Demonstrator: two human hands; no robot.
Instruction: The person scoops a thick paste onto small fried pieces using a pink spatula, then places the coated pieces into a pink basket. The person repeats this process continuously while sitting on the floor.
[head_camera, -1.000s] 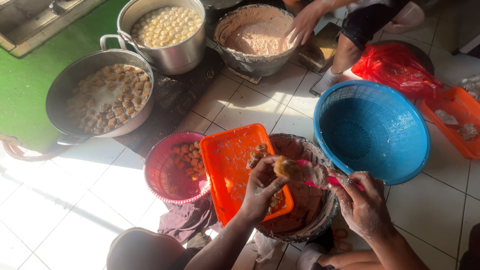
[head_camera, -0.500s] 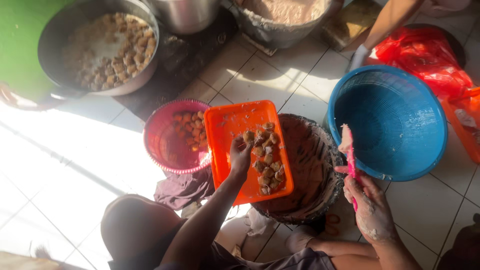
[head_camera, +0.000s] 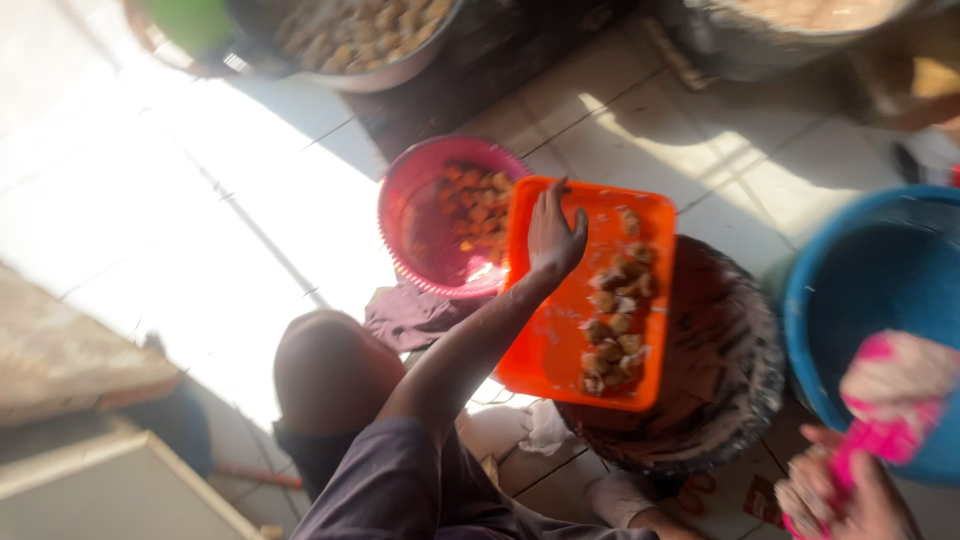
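The left hand (head_camera: 553, 235) lies with fingers spread flat on the orange tray (head_camera: 560, 340), gripping nothing, apparently steadying it where it rests across the dark basin (head_camera: 730, 350). Right of the fingertips sit about 12 floured lumps (head_camera: 615, 315); left of them stands the pink bowl (head_camera: 425, 230) of browner pieces. The right hand (head_camera: 845, 495) is closed around a pink spatula (head_camera: 890, 400) loaded with paste, over the blue tub (head_camera: 850, 290); no labels show.

We count one orange tray (head_camera: 560, 350), one pink basket (head_camera: 420, 225), one blue basket (head_camera: 850, 330), one dark bowl (head_camera: 730, 380), one pan (head_camera: 370, 50) and one pink spatula (head_camera: 885, 400). Two hands show: left (head_camera: 553, 235), right (head_camera: 850, 500). About a dozen lumps (head_camera: 615, 320) lie on the tray.
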